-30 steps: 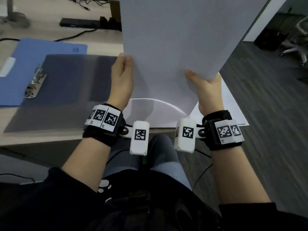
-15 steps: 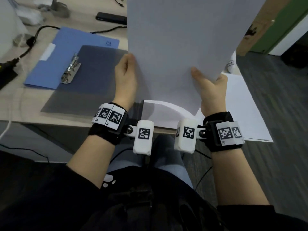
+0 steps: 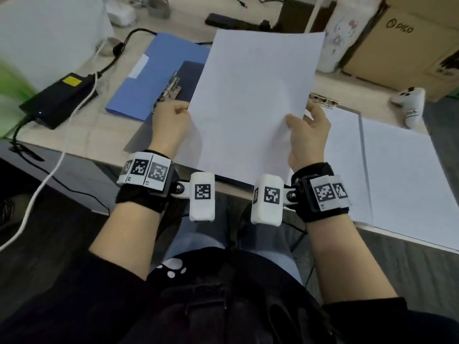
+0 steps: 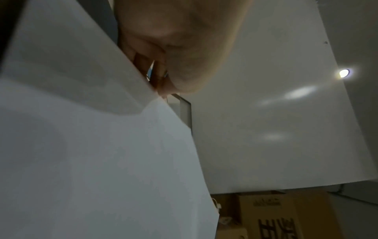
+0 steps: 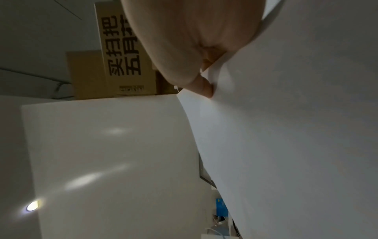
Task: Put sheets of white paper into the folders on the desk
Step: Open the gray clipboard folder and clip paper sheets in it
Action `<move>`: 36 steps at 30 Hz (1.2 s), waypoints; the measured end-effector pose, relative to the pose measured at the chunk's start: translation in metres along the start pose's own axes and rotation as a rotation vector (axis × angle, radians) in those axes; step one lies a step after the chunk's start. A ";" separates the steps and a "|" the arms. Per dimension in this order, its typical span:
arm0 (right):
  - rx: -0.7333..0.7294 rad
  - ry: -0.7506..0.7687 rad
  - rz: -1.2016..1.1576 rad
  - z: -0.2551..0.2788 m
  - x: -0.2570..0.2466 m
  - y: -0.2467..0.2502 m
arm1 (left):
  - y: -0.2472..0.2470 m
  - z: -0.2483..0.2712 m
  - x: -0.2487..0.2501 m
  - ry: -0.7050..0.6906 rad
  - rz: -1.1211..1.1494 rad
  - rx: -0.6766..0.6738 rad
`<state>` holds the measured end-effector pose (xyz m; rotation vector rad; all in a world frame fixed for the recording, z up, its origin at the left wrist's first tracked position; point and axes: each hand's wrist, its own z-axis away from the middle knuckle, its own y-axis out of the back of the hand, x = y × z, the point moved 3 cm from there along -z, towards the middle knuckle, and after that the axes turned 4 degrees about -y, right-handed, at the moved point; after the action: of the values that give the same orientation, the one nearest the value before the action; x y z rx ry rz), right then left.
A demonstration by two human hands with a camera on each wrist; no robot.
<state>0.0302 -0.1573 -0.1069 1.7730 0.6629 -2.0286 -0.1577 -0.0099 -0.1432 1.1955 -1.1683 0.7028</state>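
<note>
The left hand [image 3: 171,120] and right hand [image 3: 309,135] each pinch a side edge of the plain white paper sheet [image 3: 250,103], held tilted above the bench's near edge; the carrying step is in hand, and next it likely needs lowering flat under the metal clip [image 3: 171,89] of the open blue card folder [image 3: 151,78].

Left hand [image 3: 171,120] — right hand [image 3: 309,135]; both pinching

White sheet [image 3: 250,100] above open blue folder [image 3: 154,73]

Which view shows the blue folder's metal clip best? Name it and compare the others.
The head view: the metal clip lies on the open blue folder, just beyond the left hand. The left wrist view shows only a small glint past the fingers, too small to identify. The right wrist view shows none of it.
</note>
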 end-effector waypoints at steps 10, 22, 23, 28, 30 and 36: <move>-0.077 -0.092 0.098 -0.005 0.029 -0.047 | 0.032 -0.005 -0.026 0.069 -0.282 0.030; -0.050 -0.139 0.127 -0.009 0.045 -0.075 | 0.055 -0.007 -0.039 0.020 -0.343 0.098; -0.051 -0.140 0.137 -0.009 0.046 -0.075 | 0.056 -0.008 -0.041 0.003 -0.345 0.091; -0.053 -0.124 0.225 -0.008 0.052 -0.073 | 0.058 -0.004 -0.041 0.011 -0.324 0.116; -0.065 -0.111 0.235 -0.007 0.055 -0.073 | 0.060 -0.002 -0.039 0.003 -0.292 0.116; -0.072 -0.056 0.395 -0.014 0.070 -0.079 | 0.063 0.001 -0.041 -0.001 -0.223 0.084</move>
<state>-0.0125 -0.0820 -0.1685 1.6458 0.3307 -1.7556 -0.2271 0.0128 -0.1610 1.3725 -0.9947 0.5864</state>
